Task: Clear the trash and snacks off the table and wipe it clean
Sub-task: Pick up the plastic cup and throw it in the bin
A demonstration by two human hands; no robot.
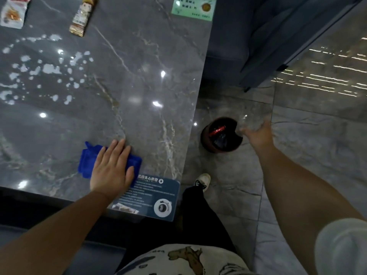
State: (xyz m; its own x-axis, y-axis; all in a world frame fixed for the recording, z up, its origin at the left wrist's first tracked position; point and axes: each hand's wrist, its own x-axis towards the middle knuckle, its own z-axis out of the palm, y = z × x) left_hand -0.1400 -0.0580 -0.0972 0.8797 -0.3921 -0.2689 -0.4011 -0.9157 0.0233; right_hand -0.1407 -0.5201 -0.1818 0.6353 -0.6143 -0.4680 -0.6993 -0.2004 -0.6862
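Observation:
My left hand (112,167) presses flat, fingers straight, on a blue cloth (87,163) near the front edge of the grey marble table (139,76). A white snack packet (12,14) and a long snack bar wrapper (83,16) lie at the far left. Whitish spilled drops (49,68) spread over the left of the tabletop. My right hand (258,133) reaches out over the floor, at the right rim of a dark round trash bin (220,135) with red and dark wrappers inside. Something clear and blurred (248,121) sits between its thumb and fingers; whether the hand grips it is unclear.
A green card (193,7) lies at the table's far right corner and a dark blue printed card (153,197) at the near right corner. A blue-grey sofa (258,36) stands beyond the bin. My leg and white shoe (203,181) are beside the table on the glossy tiled floor.

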